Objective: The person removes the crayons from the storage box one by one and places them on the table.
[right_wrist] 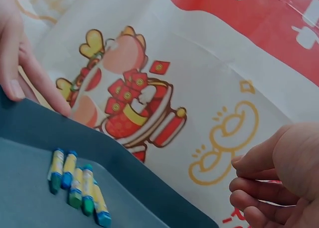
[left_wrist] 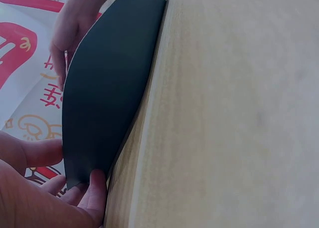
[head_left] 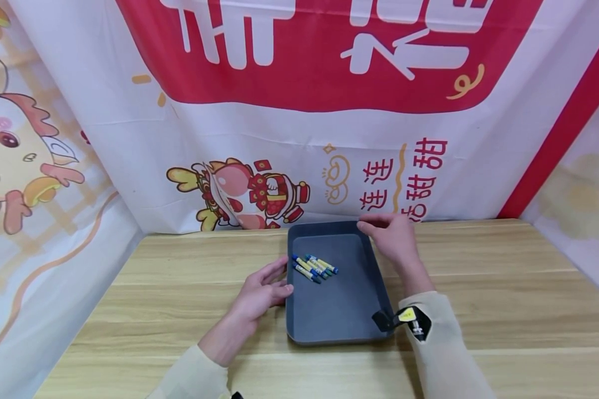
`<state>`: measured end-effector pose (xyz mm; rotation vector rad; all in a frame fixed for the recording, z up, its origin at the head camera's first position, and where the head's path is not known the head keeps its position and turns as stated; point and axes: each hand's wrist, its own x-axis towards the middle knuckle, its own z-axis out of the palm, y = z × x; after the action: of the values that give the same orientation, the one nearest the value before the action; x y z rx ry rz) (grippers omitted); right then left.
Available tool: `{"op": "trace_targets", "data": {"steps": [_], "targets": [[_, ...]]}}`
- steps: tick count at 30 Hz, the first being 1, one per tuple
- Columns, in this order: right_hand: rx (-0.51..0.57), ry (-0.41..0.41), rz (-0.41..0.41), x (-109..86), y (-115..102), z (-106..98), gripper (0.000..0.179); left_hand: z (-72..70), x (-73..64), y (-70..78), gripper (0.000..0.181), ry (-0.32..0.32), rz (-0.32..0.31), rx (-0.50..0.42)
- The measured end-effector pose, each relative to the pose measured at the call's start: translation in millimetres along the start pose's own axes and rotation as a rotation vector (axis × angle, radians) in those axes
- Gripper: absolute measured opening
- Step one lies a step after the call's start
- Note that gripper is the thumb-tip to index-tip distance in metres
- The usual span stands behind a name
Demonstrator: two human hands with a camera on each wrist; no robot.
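A dark grey rectangular tray [head_left: 339,316] lies on the wooden table. Inside it, toward the left wall, several crayons [head_left: 315,268] in yellow-and-white wrappers form a loose cluster, their ends blue and green. My left hand [head_left: 259,293] holds the tray's left wall, with its thumb and a finger at the rim; the left wrist view shows other fingers against the outer side [left_wrist: 107,78]. Near the far right corner is my right hand [head_left: 391,235], its fingers loosely bent and nothing between them. In the right wrist view its fingertips [right_wrist: 241,183] stand just beyond the tray's rim.
The wooden table [head_left: 479,310] reaches out on both sides of the tray. Right behind its back edge hangs a white and red printed cloth [head_left: 279,127], and more printed cloth [head_left: 40,221] covers the left side. A small black device [head_left: 416,322] is strapped on the right sleeve.
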<state>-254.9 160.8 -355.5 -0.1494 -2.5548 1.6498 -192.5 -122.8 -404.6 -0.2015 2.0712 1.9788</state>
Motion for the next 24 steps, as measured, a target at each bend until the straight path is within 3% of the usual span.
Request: {"op": "trace_targets", "data": {"steps": [24], "targets": [[0.009,-0.081,-0.125,-12.6,-17,47,0.027,0.2,1.3,-1.3,0.068,0.007,-0.007,0.007]]}}
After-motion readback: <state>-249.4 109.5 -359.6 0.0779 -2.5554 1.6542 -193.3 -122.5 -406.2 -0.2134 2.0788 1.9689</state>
